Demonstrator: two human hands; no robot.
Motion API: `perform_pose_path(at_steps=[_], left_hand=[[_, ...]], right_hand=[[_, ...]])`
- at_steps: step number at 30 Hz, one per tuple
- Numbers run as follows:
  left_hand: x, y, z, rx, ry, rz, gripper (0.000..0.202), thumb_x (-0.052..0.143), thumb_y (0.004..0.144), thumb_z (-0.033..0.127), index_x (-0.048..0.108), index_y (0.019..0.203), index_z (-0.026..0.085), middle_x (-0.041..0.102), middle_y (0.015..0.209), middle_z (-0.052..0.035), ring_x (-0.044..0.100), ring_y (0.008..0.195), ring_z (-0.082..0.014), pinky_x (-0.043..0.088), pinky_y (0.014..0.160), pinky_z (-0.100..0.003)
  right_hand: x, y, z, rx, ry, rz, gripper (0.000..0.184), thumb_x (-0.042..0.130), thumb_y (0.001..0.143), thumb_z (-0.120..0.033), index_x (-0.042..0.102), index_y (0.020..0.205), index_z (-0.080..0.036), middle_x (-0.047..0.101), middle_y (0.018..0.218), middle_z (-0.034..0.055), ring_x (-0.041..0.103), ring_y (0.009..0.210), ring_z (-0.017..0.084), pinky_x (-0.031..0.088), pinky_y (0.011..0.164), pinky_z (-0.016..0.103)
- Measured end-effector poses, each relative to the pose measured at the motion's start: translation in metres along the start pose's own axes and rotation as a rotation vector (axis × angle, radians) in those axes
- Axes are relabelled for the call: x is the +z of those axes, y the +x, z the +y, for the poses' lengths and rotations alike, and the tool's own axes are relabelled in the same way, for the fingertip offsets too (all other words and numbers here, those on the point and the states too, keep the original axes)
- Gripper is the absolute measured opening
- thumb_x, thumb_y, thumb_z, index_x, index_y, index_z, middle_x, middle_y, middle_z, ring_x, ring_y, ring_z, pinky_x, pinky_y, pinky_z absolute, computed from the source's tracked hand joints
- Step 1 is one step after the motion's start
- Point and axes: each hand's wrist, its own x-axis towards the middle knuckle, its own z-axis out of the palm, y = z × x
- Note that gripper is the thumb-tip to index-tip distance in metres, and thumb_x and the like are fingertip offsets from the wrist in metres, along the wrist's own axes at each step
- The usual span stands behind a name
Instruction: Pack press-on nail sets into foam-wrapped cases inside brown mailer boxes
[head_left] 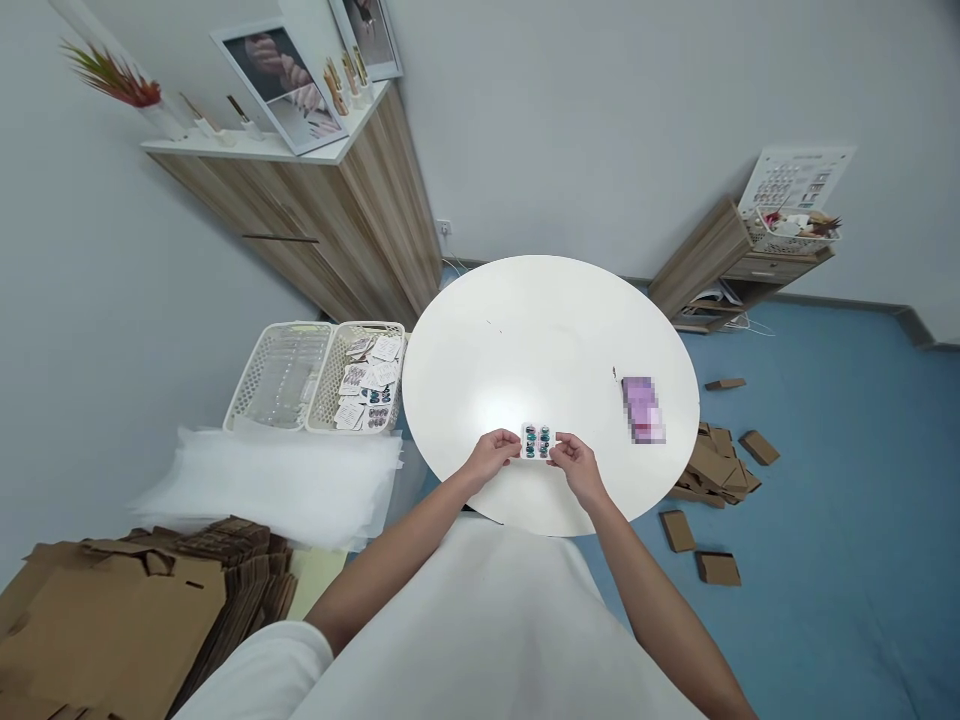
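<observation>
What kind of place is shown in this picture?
Probably a workroom for packing false nails: it has a basket of cards, a stack of flat cardboard, and a framed photo of hands.

single view from a camera worn on the head, facing forward and steeply downward. near the lens, the wearer's white clothing [495,620] fills the lower centre; the round white table [540,320] occupies the frame's middle at moderate range; the wall [600,130], farther off, spans the top.
</observation>
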Motion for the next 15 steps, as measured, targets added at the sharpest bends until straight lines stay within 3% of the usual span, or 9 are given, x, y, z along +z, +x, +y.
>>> perform_pose_path(at_steps=[4,9,12,15], left_hand=[[-0.003,0.007,0.012,0.122,0.114,-0.015,0.024,0.058,0.069,0.033,0.061,0.086,0.016,0.063,0.083,-0.0050,0.057,0.077,-0.0142,0.042,0.070,-0.028],[0.000,0.011,0.006,0.191,0.244,-0.148,0.019,0.057,0.069,0.033,0.062,0.073,0.015,0.061,0.071,-0.0031,0.054,0.067,-0.0131,0.041,0.063,-0.026],[0.004,0.008,-0.001,0.183,0.332,-0.154,0.021,0.055,0.070,0.035,0.060,0.070,0.015,0.057,0.063,-0.0005,0.050,0.059,-0.0111,0.038,0.056,-0.023],[0.007,0.004,-0.006,0.165,0.345,-0.165,0.021,0.054,0.070,0.036,0.059,0.070,0.015,0.056,0.061,0.0000,0.049,0.057,-0.0106,0.037,0.054,-0.023]], right_hand=[[-0.013,0.002,-0.008,-0.004,-0.117,-0.087,0.033,0.061,0.065,-0.035,0.061,0.093,-0.018,0.057,0.065,-0.0007,0.054,0.064,0.012,0.047,0.063,0.030],[-0.018,0.002,-0.016,-0.017,-0.186,-0.194,0.030,0.056,0.069,-0.032,0.064,0.094,-0.018,0.062,0.075,0.0028,0.054,0.065,0.012,0.044,0.063,0.030],[-0.019,0.004,-0.016,-0.029,-0.200,-0.183,0.030,0.055,0.070,-0.034,0.064,0.093,-0.018,0.063,0.083,0.0042,0.054,0.069,0.013,0.044,0.066,0.031],[-0.022,0.006,-0.013,-0.036,-0.210,-0.144,0.035,0.056,0.070,-0.038,0.062,0.097,-0.018,0.061,0.076,0.0031,0.053,0.067,0.013,0.044,0.067,0.032]])
